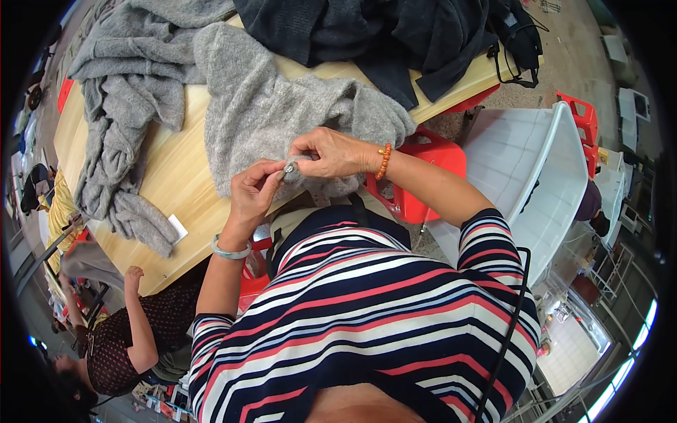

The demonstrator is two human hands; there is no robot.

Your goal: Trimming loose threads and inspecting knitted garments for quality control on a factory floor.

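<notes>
A fuzzy grey knit garment (254, 92) lies bunched over the table edge in front of me. Its near edge is gathered up between my hands. My left hand (255, 187), below a pale bangle, pinches that edge between thumb and fingers. From the right, my right hand (337, 152), with an orange bead bracelet at the wrist, grips the same cloth close beside it. A small shiny round piece, which looks like a button (289, 168), shows between the two sets of fingertips. Whether a thread or needle is there is too small to tell.
Another grey knit garment (120, 120) spreads over the left of the wooden table (187, 158), near a white tag (178, 227). Dark garments (367, 32) are heaped at the far side. A red stool (441, 158) and white bin (518, 162) stand right; a co-worker (120, 345) sits left.
</notes>
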